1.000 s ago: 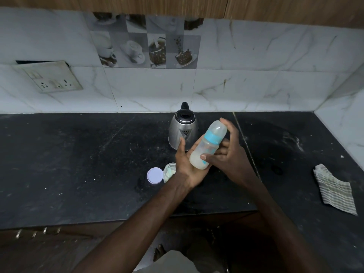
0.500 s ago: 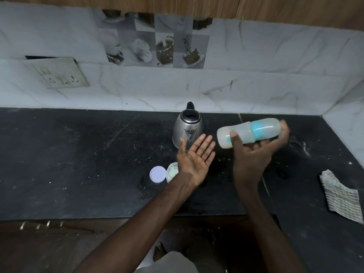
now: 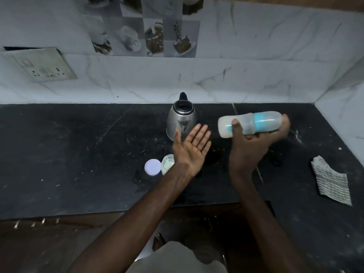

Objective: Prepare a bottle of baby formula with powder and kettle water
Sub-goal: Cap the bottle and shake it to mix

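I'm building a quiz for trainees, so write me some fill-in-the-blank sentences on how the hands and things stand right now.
The right hand grips the baby bottle, which lies on its ____.
The left hand, fingers straight, holds ____.
The kettle stands on the counter beyond the ____ hand.
The round lid lies ____ of the powder container.
Missing words: side; nothing; left; left.

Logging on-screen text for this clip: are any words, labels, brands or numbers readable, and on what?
No text can be read.
baby bottle: blue markings, too blurred to read.
kettle: no label visible.
socket plate: no legible marks.
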`<state>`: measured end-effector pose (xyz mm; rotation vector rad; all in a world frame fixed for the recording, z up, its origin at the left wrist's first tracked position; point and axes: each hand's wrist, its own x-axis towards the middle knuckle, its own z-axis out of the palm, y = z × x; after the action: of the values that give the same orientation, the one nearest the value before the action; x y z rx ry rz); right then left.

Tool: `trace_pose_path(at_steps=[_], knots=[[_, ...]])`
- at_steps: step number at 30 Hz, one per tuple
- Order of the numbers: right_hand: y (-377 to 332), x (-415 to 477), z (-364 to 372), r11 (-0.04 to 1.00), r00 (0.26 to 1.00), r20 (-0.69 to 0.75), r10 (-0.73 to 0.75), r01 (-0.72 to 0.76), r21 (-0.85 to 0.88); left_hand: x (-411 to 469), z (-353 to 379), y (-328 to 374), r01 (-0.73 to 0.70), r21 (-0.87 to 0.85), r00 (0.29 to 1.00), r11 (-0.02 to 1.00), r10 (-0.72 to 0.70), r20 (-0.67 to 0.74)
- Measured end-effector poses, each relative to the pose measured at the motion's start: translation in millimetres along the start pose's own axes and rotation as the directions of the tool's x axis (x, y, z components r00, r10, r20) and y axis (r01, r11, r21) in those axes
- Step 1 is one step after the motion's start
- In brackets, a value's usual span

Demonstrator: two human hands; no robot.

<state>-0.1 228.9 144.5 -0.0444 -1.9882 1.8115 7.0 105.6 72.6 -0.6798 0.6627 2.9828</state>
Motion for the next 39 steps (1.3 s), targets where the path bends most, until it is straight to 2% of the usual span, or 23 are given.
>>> trace_pose_path(at_steps=[3, 7, 13, 25, 30, 32, 34, 35, 36, 37, 39], knots=[[1, -14, 2, 0.974, 0.957, 0.285, 0.059, 0.007, -0.227, -5, 2, -4, 0.036, -0.062, 0.999, 0.997, -0.036, 0.003], [3, -7, -4, 0.993, 0.97, 0.227, 0.088, -0.066, -0.101, -3, 1, -2, 0.013, -0.01, 1.0, 1.0, -0.013, 0.009], [-1, -4, -7, 0.99, 0.926, 0.355, 0.124, -0.089, -0.114, -8, 4, -6, 0.028, -0.041, 1.0, 0.999, -0.028, -0.004], [0, 3, -9, 0.992, 0.905, 0.407, 0.121, -0.099, -0.074, -16, 17, -4, 0.025, -0.029, 0.999, 0.999, -0.024, 0.025], [0, 9, -10, 0.997, 0.873, 0.48, 0.081, -0.072, -0.038, -16, 16, -1, 0.02, -0.024, 0.999, 0.999, -0.019, 0.043], [-5, 16, -14, 1.0, 0.907, 0.421, -0.012, 0.004, 0.021, -13, 12, -2, 0.009, -0.007, 1.0, 1.0, -0.009, 0.022], [-6, 11, -13, 0.989, 0.965, 0.224, -0.137, 0.119, 0.091, -9, 7, -1, -0.003, 0.02, 1.0, 1.0, 0.003, -0.008], [-3, 5, -12, 0.986, 0.977, 0.147, -0.151, 0.139, 0.091, -8, 4, -1, -0.005, 0.021, 1.0, 1.0, 0.005, -0.012], [0, -2, -9, 0.992, 0.985, 0.131, -0.111, 0.102, 0.075, -7, 3, -1, -0.002, 0.006, 1.0, 1.0, 0.002, -0.011], [-2, -9, -5, 0.998, 0.975, 0.213, -0.063, 0.059, 0.025, -7, 2, -2, 0.01, -0.021, 1.0, 1.0, -0.01, -0.006], [4, -14, -7, 0.986, 0.882, 0.471, -0.017, 0.093, -0.139, -5, 1, -5, 0.035, -0.058, 0.999, 0.998, -0.034, 0.009]])
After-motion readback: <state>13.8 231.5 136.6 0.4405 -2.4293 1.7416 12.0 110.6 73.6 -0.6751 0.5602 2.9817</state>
